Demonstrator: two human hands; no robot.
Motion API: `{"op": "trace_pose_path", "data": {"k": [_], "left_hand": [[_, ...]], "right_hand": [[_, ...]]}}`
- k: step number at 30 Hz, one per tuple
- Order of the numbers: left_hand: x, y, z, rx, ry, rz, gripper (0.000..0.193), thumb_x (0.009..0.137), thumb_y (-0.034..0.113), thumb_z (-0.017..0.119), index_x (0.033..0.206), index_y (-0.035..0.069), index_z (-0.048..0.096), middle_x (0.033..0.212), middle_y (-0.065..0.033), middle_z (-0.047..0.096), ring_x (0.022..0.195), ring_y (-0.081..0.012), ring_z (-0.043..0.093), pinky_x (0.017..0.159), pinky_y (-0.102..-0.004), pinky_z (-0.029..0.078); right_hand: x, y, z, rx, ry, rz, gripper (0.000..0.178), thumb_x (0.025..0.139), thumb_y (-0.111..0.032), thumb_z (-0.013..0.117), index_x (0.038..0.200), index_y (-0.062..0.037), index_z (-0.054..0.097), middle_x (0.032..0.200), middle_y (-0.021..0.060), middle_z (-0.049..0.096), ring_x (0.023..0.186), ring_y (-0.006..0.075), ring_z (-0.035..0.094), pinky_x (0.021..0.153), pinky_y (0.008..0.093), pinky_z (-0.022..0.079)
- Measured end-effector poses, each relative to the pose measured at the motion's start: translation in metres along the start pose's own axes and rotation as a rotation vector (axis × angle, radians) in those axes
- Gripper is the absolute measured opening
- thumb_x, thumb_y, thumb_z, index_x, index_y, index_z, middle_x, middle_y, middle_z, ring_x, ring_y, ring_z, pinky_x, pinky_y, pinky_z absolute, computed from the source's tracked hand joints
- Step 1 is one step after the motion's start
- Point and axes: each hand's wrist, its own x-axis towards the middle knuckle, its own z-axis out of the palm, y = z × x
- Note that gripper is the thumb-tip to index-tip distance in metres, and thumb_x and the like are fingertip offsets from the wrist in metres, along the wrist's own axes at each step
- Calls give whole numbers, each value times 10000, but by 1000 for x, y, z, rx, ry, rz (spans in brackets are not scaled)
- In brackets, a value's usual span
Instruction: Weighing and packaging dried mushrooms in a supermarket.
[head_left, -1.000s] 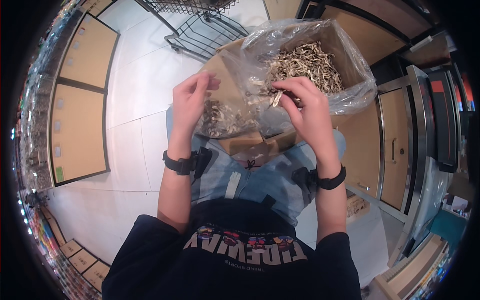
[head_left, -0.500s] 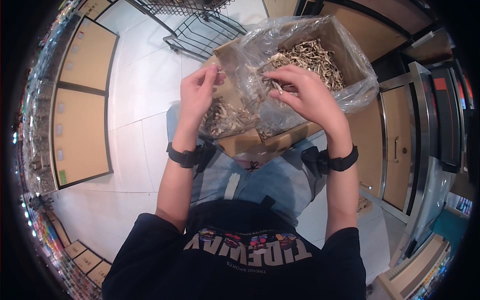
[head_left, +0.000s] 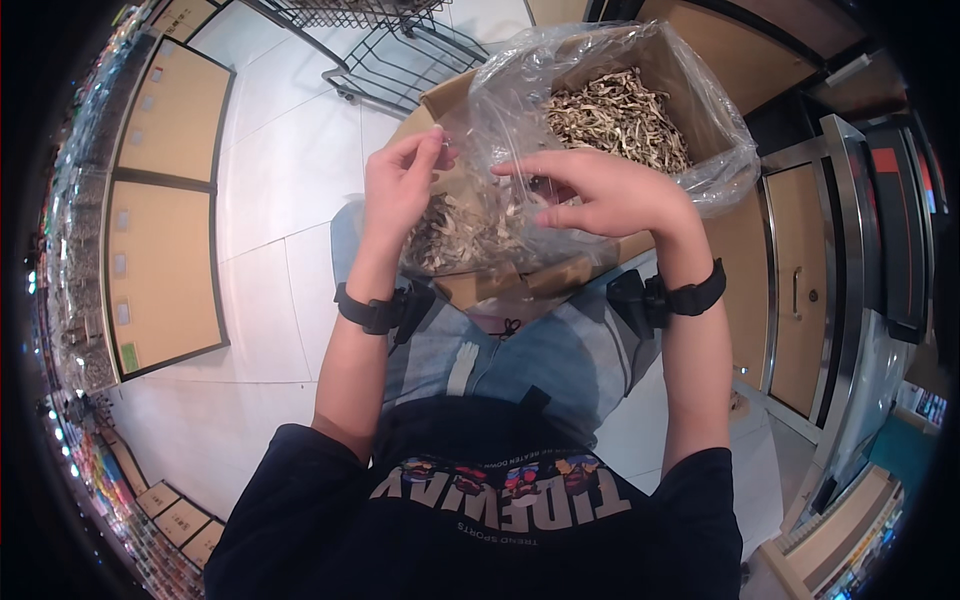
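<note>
My left hand (head_left: 403,180) is closed in a pinch on the upper edge of a clear plastic bag (head_left: 470,185). Brown and cream dried strips (head_left: 455,238), which look like sliced mushrooms, fill the lower part of that bag. To its right my right hand (head_left: 605,190) hovers with thumb and fingers apart, pointing at the bag's mouth; no strips show between them. Beyond it stands a cardboard box (head_left: 640,75) lined with a large clear plastic liner (head_left: 725,150). A heap of the same dried strips (head_left: 620,118) lies inside the box.
A black wire cart (head_left: 400,65) is at the far side. Wooden cabinet doors (head_left: 165,275) line the left, below shelves of packed goods. On the right are another wooden cabinet (head_left: 795,290) and a dark machine (head_left: 895,235). White floor tiles (head_left: 270,200) show between.
My right hand has come away from the strips in the box, shifting toward the smaller bag, and its fingers have spread. My left hand keeps its pinch in nearly the same place.
</note>
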Motion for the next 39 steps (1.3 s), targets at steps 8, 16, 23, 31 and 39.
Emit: {"op": "trace_pose_path", "data": {"k": [8, 16, 23, 31, 39], "left_hand": [[-3, 2, -11, -52, 27, -49, 299, 915, 280, 553, 970, 9, 668, 811, -70, 681, 740, -119, 637, 632, -236, 476], [-8, 3, -23, -98, 85, -51, 323, 924, 288, 542, 963, -13, 653, 809, -83, 677, 738, -128, 641, 623, -233, 470], [-21, 20, -45, 5, 377, 143, 345, 953, 280, 488, 991, -35, 623, 846, -116, 669, 755, -163, 645, 642, -250, 490], [-39, 27, -88, -71, 388, 416, 315, 970, 199, 453, 952, -69, 617, 851, -137, 662, 740, -189, 644, 646, -271, 501], [-33, 29, -71, -17, 303, 403, 273, 955, 119, 453, 972, -95, 622, 944, -173, 659, 873, -216, 635, 802, -319, 497]], "right_hand": [[-5, -28, -12, 483, 77, 130, 375, 886, -123, 551, 1255, -69, 513, 927, 44, 591, 708, 119, 633, 561, 225, 499], [-19, -11, -1, 317, 762, 143, 289, 810, -178, 677, 1057, -38, 622, 815, 18, 580, 524, 32, 442, 475, 162, 360], [-25, -4, 33, 467, 644, 89, 385, 749, -176, 735, 1089, -41, 611, 919, 15, 594, 621, 46, 456, 550, 196, 385], [-8, -36, 43, 375, 1027, -70, 124, 751, -27, 709, 873, -23, 690, 780, 47, 649, 649, 80, 563, 561, 199, 421], [26, -94, 9, 278, 1370, -319, 147, 755, -6, 714, 900, -17, 693, 793, 35, 646, 640, 59, 531, 560, 166, 395]]}}
